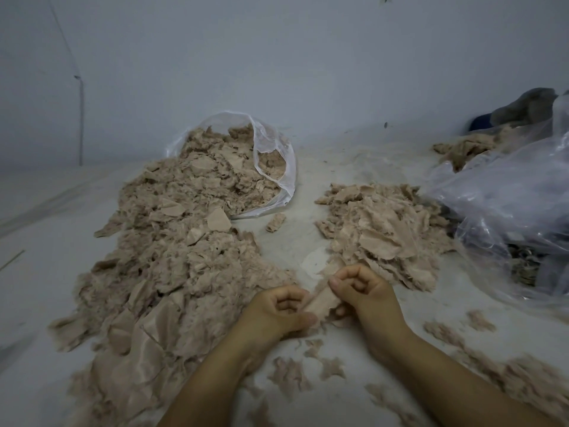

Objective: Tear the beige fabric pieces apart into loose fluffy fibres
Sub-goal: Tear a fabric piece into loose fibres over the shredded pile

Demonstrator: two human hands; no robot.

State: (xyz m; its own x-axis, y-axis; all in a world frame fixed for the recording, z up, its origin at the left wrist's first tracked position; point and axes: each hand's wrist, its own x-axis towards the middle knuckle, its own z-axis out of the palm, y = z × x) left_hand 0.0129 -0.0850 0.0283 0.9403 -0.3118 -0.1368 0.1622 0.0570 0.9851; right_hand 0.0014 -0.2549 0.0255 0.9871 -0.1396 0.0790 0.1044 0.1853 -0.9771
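The beige fabric piece point(320, 303) looks like matt cloth, smooth on its backing, fuzzy at the edges. The left pile point(184, 241) is fluffy, rough fibre. Both bags, far point(277, 155) and right point(508, 192), are thin glossy clear plastic. The floor point(46, 217) looks dull and dusty.

Beige fabric strip point(320, 302) between the hands; beige fluffy heaps left point(184, 257) and right point(381, 232) of them; clear plastic bags point(277, 167) beyond; pale grey floor point(292, 241) underneath.

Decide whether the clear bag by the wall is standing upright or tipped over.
Tipped over. The clear bag lies on its side, mouth facing the camera, beige pieces spilling out across the floor.
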